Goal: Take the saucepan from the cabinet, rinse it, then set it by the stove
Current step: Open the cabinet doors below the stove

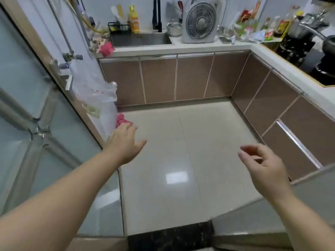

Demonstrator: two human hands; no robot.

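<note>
Brown lower cabinets (157,80) run under the far counter and along the right wall, all doors closed. No saucepan from the cabinet shows. A steel sink (141,39) with a black faucet (157,14) sits at the far counter's left end. The black stove (308,57) lies on the right counter. My left hand (125,142) reaches forward over the floor, fingers spread, holding nothing. My right hand (262,163) hovers at the right with fingers loosely curled and apart, empty.
A white fan (201,22), a small steel pot (174,29), bottles and packets crowd the far counter. A dark pan (329,46) sits on the stove. A clear plastic bag (97,98) hangs on the left by a glass door. A pink cloth (106,49) drapes beside the sink.
</note>
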